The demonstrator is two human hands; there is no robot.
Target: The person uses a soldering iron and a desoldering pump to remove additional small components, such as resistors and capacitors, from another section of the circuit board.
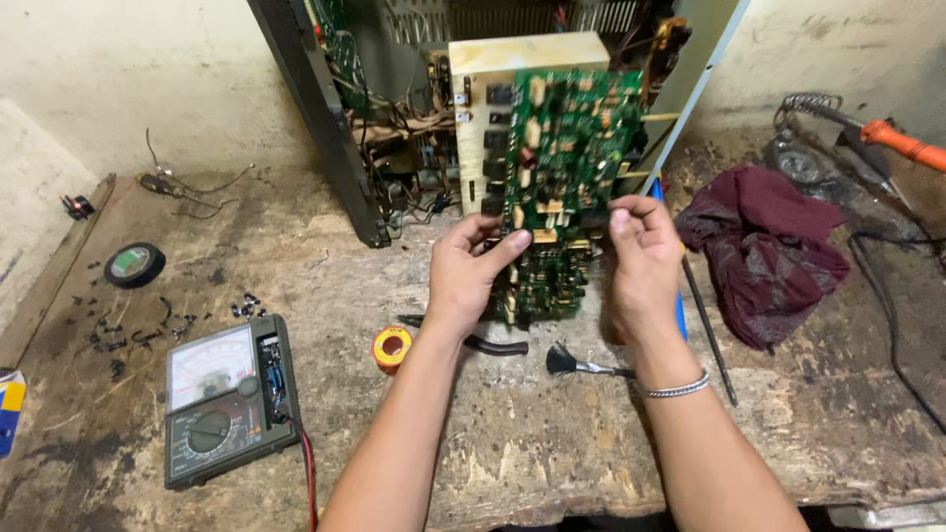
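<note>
Far left of the desk, near its front edge, lies an analog multimeter w/ a black tape roll further back and loose black screws between; a small yellow solder spool sits just left of centre. At desk centre the left hand & right hand are both closed on a green circuit board, one per side, held upright and lifted off the desk, in front of an opened metal chassis; a small brush lies on the desk below. Toward the right edge: dark red cloth, then an orange-handled soldering iron at the back right corner.
</note>
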